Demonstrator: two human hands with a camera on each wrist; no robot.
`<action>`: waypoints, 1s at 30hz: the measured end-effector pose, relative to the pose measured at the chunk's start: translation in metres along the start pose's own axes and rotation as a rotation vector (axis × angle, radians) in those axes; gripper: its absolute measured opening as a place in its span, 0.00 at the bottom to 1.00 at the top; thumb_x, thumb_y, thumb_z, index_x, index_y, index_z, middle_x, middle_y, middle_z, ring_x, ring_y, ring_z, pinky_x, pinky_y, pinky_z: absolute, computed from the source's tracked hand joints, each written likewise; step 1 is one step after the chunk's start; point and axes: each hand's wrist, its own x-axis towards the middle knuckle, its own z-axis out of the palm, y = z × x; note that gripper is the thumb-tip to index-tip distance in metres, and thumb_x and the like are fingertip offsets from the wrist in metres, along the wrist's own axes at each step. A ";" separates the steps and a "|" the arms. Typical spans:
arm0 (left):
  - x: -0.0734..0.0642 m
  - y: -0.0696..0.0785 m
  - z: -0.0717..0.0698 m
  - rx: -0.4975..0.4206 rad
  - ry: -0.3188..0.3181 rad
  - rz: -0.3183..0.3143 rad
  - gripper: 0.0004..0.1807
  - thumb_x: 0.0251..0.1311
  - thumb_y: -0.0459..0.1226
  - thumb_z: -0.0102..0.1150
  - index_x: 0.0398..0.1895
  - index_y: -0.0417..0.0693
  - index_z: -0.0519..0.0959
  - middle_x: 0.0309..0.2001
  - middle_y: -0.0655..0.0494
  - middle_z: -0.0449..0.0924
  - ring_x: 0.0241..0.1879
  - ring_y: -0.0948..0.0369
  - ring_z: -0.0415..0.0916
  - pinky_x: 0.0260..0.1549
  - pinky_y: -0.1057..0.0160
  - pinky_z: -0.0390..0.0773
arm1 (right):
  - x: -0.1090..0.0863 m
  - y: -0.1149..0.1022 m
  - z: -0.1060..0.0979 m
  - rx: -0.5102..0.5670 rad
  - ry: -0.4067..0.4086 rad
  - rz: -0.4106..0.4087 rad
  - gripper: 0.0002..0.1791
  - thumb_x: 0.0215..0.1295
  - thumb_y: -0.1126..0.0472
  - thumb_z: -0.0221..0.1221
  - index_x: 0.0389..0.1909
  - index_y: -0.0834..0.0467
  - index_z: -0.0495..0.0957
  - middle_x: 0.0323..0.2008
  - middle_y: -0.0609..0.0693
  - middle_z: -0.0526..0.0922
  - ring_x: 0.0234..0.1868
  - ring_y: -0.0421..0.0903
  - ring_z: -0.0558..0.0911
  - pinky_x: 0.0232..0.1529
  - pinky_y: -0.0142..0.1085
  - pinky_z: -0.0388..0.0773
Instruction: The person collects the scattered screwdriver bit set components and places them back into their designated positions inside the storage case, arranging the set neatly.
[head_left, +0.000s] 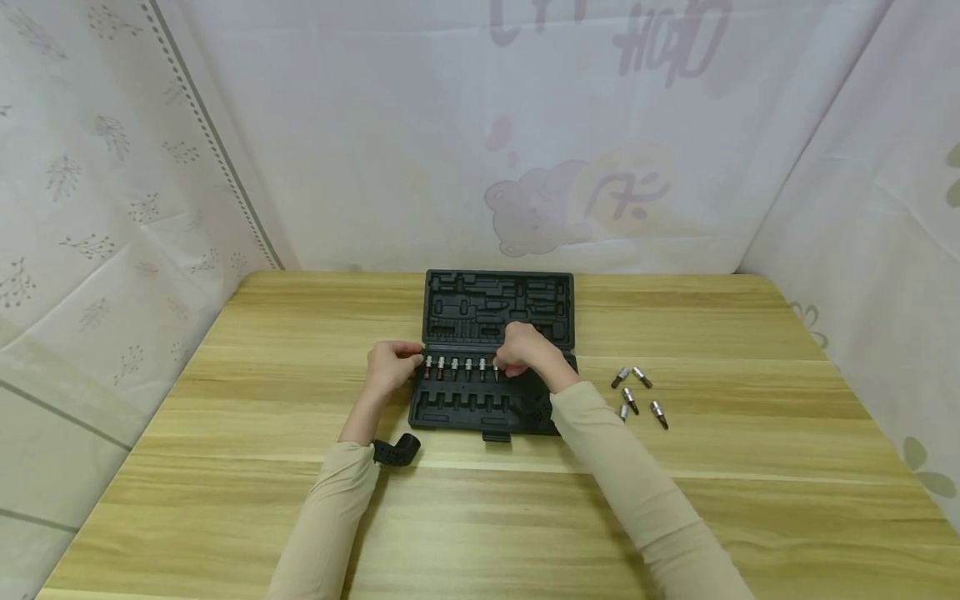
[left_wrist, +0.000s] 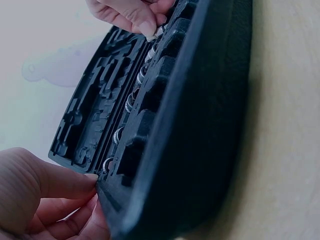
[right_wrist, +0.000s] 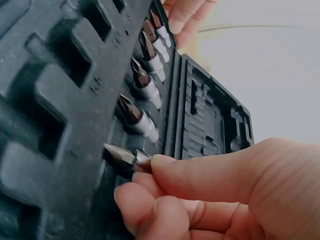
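Okay, reaching in from the front with both arms, wearing tan sleeves (head_left: 322, 517) and showing a black gadget (head_left: 401, 450) at the left wrist. Having a wooden table (head_left: 450, 533) underneath, with lighter and darker streaks in it. Seeing a black case (head_left: 457, 427) lying open about mid-table, with its latch (head_left: 497, 437) at the near edge and a row of moulded slots just behind. Spotting five loose bits (head_left: 630, 401) out on the wood too, off to the right of the case, scattered at different angles, with silver sockets and darker tips.

Working inside the case with the right hand (head_left: 522, 350): clamping thumb and fingers together on one bit (right_wrist: 120, 154), with the silvery tip poking out toward the front. Holding it at the right end of the row. Not being able to tell how deep in the slot, though, with fingers covering the rear part. Counting five neighbours (head_left: 453, 368) to its left, sitting side by side in slots, silver sockets toward the hinge.

Gripping the case with the left hand (head_left: 390, 367) at the tray's far left corner, right by the hinge, thumb on the corner, fingers bent alongside.

Looking past that, finding the lid (head_left: 495, 308) tipped back, and then a pale cloth (head_left: 390, 125) hanging behind the table with a faint bear (head_left: 528, 212) and lettering (head_left: 667, 42).
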 end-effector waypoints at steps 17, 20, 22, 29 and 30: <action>0.001 -0.001 0.002 0.006 0.001 0.011 0.11 0.55 0.26 0.58 0.41 0.32 0.82 0.38 0.37 0.82 0.29 0.54 0.80 0.26 0.65 0.79 | 0.023 -0.016 -0.022 -0.089 -0.224 0.154 0.25 0.59 0.60 0.63 0.54 0.69 0.71 0.12 0.47 0.75 0.08 0.35 0.63 0.16 0.28 0.65; 0.001 -0.001 0.003 0.010 0.002 0.012 0.10 0.56 0.26 0.58 0.41 0.32 0.82 0.38 0.38 0.82 0.29 0.54 0.80 0.26 0.66 0.79 | 0.026 -0.024 -0.026 -0.179 -0.288 0.180 0.18 0.59 0.59 0.64 0.47 0.66 0.78 0.15 0.46 0.77 0.09 0.34 0.63 0.18 0.26 0.66; 0.000 0.000 0.004 0.011 0.004 0.012 0.10 0.56 0.27 0.58 0.41 0.32 0.83 0.38 0.38 0.82 0.30 0.54 0.80 0.26 0.66 0.78 | 0.026 -0.028 -0.028 -0.251 -0.291 0.181 0.15 0.58 0.58 0.65 0.42 0.63 0.81 0.16 0.46 0.79 0.10 0.34 0.63 0.18 0.26 0.65; 0.000 -0.001 0.005 0.010 0.010 0.011 0.10 0.56 0.26 0.58 0.41 0.32 0.82 0.38 0.38 0.82 0.30 0.54 0.80 0.25 0.65 0.78 | 0.021 -0.028 -0.024 -0.478 -0.120 0.116 0.18 0.50 0.49 0.68 0.35 0.58 0.84 0.16 0.44 0.79 0.14 0.36 0.69 0.31 0.33 0.74; 0.000 -0.002 0.004 0.012 0.012 0.010 0.10 0.56 0.26 0.58 0.41 0.32 0.82 0.38 0.38 0.82 0.30 0.54 0.80 0.26 0.65 0.78 | 0.020 -0.028 -0.022 -0.485 -0.091 0.106 0.19 0.49 0.48 0.68 0.36 0.58 0.84 0.16 0.44 0.78 0.15 0.36 0.70 0.32 0.34 0.75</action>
